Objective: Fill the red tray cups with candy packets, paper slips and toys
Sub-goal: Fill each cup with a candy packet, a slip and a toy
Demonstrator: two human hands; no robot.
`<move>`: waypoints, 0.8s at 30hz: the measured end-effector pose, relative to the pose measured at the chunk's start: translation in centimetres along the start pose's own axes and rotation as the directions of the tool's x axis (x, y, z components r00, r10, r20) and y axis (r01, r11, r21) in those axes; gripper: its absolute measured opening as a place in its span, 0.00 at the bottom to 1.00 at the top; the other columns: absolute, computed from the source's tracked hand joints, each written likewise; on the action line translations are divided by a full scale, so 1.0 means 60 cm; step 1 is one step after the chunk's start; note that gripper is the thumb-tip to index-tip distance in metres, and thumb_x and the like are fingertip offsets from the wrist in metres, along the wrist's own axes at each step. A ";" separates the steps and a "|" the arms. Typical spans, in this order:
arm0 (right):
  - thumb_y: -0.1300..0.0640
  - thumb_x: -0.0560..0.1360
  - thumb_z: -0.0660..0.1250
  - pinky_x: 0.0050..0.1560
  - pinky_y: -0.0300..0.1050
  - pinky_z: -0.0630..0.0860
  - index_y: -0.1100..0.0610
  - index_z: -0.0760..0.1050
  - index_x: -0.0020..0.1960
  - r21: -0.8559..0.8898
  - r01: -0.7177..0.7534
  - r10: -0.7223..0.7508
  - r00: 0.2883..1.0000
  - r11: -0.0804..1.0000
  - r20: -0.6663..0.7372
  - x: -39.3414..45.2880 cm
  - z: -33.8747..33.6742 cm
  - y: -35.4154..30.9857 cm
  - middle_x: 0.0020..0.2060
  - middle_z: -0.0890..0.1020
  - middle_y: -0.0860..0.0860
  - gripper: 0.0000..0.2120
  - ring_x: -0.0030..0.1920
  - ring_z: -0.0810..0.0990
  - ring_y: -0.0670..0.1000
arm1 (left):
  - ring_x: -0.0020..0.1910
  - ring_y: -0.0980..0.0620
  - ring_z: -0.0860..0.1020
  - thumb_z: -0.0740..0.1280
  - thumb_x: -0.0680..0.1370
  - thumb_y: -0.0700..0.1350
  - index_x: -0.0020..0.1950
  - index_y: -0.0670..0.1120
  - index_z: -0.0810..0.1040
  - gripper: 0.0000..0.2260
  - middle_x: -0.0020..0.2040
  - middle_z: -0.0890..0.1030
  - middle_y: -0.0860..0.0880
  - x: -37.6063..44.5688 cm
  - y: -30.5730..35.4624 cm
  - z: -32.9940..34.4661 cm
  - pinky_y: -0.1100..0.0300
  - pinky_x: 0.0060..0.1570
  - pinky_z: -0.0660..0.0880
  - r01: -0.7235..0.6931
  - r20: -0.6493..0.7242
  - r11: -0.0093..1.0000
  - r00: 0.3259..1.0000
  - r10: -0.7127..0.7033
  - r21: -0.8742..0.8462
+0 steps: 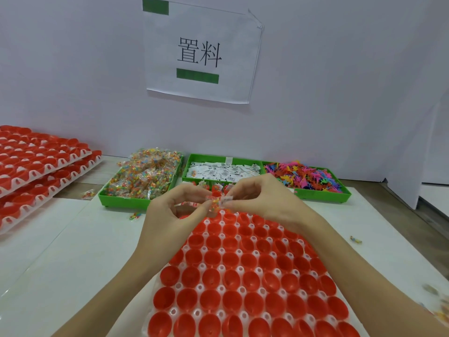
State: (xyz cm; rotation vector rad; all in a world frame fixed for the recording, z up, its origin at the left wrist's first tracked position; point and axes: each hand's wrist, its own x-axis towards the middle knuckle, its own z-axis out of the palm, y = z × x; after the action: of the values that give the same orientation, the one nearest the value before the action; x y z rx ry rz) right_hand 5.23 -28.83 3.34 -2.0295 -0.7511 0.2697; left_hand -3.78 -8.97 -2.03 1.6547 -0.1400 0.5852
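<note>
1. Red tray (243,276) of cups lies near centre on the white table (73,251); near rows of cups look bare, far rows mostly hidden behind the hands.
2. Left hand (170,210) is raised over the tray's far edge, thumb and fingertips pinching a small candy packet (214,203).
3. Right hand (262,198) just beside it, fingertips pinching a paper slip (227,199); slip and packet touch or nearly touch, can't tell which.
4. Far left: green bin (121,201) heaped with candy packets.
5. Far middle: green bin (188,166) of white barcode slips.
6. Far right: green bin (340,197) of bright plastic toys (306,176), touching the slip bin.
7. Stack of red cup trays (36,166) at the far left, tilted.
8. Loose packets on the table: one (88,194) left of the candy bin, one (134,216) near the left wrist, one (356,239) at right.
9. Paper sign (201,49) with printed characters on the back wall.
</note>
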 end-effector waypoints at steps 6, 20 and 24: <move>0.58 0.75 0.77 0.41 0.33 0.79 0.55 0.87 0.51 0.124 -0.036 0.031 0.999 0.992 0.037 -0.006 0.014 -0.020 0.40 0.88 0.52 0.05 0.43 0.87 0.49 | 0.43 0.50 0.87 0.78 0.74 0.40 0.47 0.46 0.86 0.04 0.42 0.87 0.48 0.002 0.000 -0.003 0.59 0.49 0.83 0.027 0.026 0.998 0.999 -0.028 0.056; 0.64 0.77 0.73 0.49 0.39 0.83 0.57 0.87 0.52 0.085 -0.053 0.044 0.993 0.995 0.106 -0.005 0.014 -0.013 0.40 0.88 0.55 0.07 0.43 0.88 0.53 | 0.44 0.48 0.86 0.78 0.73 0.42 0.51 0.50 0.87 0.08 0.43 0.87 0.47 0.001 -0.005 -0.005 0.59 0.45 0.84 0.045 0.034 0.997 0.998 -0.047 0.065; 0.62 0.77 0.74 0.52 0.44 0.84 0.56 0.86 0.52 0.082 -0.045 0.035 0.993 0.996 0.115 -0.005 0.009 -0.014 0.40 0.88 0.55 0.06 0.44 0.88 0.55 | 0.45 0.49 0.87 0.78 0.74 0.44 0.49 0.52 0.88 0.05 0.45 0.88 0.48 0.002 -0.009 -0.006 0.55 0.44 0.85 0.081 0.079 0.995 0.993 -0.086 0.061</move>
State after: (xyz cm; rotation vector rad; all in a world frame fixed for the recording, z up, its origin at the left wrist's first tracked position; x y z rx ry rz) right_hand 4.39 -28.35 3.71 -1.9635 -0.7568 0.4359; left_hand -3.56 -8.53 -2.46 1.7330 -0.1136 0.4621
